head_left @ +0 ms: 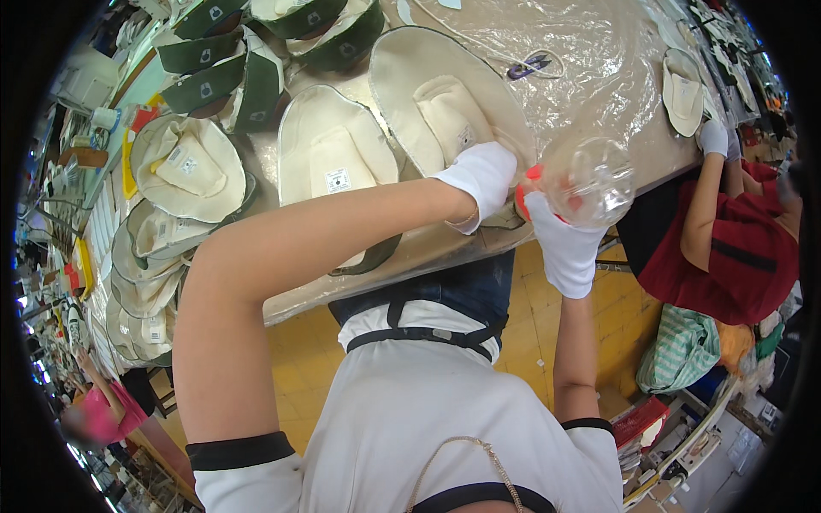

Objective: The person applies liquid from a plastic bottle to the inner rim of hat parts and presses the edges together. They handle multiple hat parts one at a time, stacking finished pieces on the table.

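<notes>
Both my hands wear white gloves. My right hand [566,248] is closed round a clear plastic spray bottle [603,175] with a red trigger head, whose nozzle end points toward my left hand. My left hand [486,178] is closed at the near right rim of a large oval, cream-lined piece [419,77], cap-like in shape, with a padded tab and a small white label inside. The fingertips are partly hidden. Just left lies a second cream-lined piece [299,120], partly behind my left forearm, its dark green outside showing at the near edge.
Dark green cap-like pieces [205,85] with badges stand stacked at the far left. More cream-lined ones [188,162] pile up below them. Small purple-handled thread snips [528,66] and a white cord lie on the plastic-covered table [590,94]. A person in red [727,239] works at the right.
</notes>
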A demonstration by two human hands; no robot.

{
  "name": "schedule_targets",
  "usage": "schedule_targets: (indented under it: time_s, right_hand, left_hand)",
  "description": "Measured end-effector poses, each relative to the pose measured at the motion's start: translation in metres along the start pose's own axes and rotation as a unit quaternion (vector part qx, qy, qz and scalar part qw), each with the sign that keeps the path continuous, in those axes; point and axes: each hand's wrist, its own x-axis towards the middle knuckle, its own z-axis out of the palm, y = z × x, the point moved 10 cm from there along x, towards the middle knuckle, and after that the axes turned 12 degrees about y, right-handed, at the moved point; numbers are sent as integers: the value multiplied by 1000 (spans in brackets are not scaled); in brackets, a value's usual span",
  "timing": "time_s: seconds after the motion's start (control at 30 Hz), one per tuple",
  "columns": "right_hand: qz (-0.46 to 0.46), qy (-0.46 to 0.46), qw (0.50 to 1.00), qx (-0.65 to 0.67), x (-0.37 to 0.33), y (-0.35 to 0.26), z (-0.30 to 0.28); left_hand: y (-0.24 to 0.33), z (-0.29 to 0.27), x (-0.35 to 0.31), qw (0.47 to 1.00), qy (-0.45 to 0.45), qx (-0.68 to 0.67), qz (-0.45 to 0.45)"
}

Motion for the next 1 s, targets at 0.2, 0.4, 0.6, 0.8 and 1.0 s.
schedule_targets:
  time_s: [0.2, 0.4, 0.6, 0.8, 1.0]
  right_hand:
    - [315, 26, 936, 155, -29, 40, 8]
    - [463, 114, 856, 199, -57, 46, 22]
    - [213, 31, 970, 112, -47, 9, 22]
    - [186, -18, 981, 43, -57, 14, 27]
    - [202, -29, 978, 52, -42, 7, 27]
  left_hand:
    - [-2, -4, -5, 998, 44, -23, -26]
    - [-10, -25, -22, 993, 92, -75, -5]
    - [-26, -31, -56, 993, 23, -100, -50]
    - [-5, -22, -72, 991, -65, -111, -33]
    - [-8, -33, -70, 996, -2, -82, -20]
